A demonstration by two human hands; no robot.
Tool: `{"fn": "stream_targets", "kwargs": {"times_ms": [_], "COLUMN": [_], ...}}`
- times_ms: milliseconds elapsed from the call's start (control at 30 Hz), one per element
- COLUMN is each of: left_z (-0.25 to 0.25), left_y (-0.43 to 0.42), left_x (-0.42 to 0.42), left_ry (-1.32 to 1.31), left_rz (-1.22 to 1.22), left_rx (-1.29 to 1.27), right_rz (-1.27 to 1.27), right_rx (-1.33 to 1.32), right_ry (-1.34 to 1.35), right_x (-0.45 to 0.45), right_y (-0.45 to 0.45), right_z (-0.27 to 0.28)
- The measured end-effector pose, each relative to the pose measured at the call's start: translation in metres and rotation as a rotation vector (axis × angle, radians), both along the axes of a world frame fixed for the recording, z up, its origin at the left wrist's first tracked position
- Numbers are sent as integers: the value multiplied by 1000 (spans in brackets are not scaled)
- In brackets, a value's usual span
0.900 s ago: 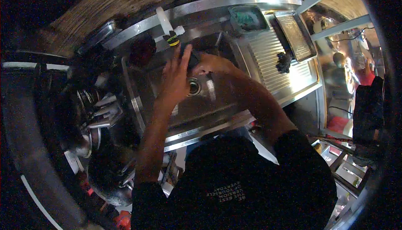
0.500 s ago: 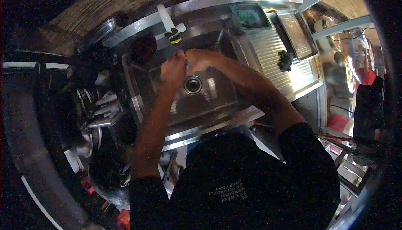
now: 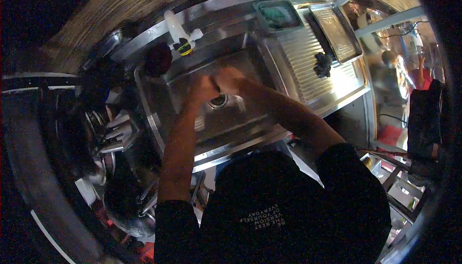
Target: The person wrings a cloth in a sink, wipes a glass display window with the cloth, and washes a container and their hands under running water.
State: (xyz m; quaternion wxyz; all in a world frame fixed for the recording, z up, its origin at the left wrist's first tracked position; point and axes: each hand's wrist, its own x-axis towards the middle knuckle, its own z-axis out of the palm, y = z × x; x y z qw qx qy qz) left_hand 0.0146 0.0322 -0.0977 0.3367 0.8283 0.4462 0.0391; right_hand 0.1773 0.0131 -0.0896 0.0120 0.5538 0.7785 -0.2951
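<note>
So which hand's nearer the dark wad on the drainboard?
Right: the right hand is at the sink, left of the dark wad; the left hand is farther left.

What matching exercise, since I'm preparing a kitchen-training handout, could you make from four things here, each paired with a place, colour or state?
Things
1. Container
2. Drain
3. Left hand and right hand
4. Crumpled clump

Descriptions
A. close together, over the sink
B. very dark, lying on the ribbed drainboard
C. greenish inside
D. round, set in the sink's floor

Right pairs: 1-C, 2-D, 3-A, 4-B.
</note>
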Motion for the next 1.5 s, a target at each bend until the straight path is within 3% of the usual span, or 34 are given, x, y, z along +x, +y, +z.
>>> {"fn": "stream_targets", "kwargs": {"times_ms": [100,233,300,333,400,433,500,567,600,667,767,867,933,967,1067,1133,1233,1300,1367,1400,1433,1500], "left_z": [-36,-25,-26,-35,-58,-67,-58,-29,-23,-27,3,6,-2,-6,29,36,9,-8,6,3,-3,11], "left_y": [1,-23,-25,-27,-31,-32,-33,-35,-35,-31,-31,-24,-23,-21,-11,-5,12,20,21,24,27,26], "left_x": [-15,-21,-26,-31,-44,-50,-52,-34,-30,-32,-28,-34,-35,-35,-23,-10,3,12,22,25,25,30], "left_ry": [-202,-392,-305,-207,-6,100,172,110,81,36,-156,-148,-118,-105,-454,-470,-154,31,99,-202,-503,-614], "left_rz": [-17,255,273,235,158,119,177,339,401,446,497,476,591,643,838,904,665,517,509,564,609,602], "left_rx": [-231,-542,-368,-185,182,362,531,485,450,322,501,508,394,338,-180,-251,60,346,567,499,415,439], "right_rz": [-35,51,73,28,-161,-302,-176,-245,-373,-560,-668,-578,-514,-500,-409,-286,-424,-626,-797,-861,-829,-717], "right_rx": [35,321,215,50,-31,54,309,172,-102,-397,-421,-446,-479,-364,26,338,469,620,414,129,-67,-472], "right_ry": [128,413,545,643,549,360,196,367,607,943,1214,1385,1485,1371,999,701,499,662,784,815,1063,1545], "right_x": [6,40,51,52,44,40,38,34,33,26,19,34,37,36,29,24,12,4,-4,-6,-10,-20], "right_y": [-5,16,40,50,81,109,146,168,176,186,186,185,184,185,177,185,168,151,133,121,100,66], "right_z": [-5,-77,-56,10,31,6,-48,-66,-71,-85,-107,-104,-106,-107,-86,-102,-113,-135,-149,-150,-141,-121]}}
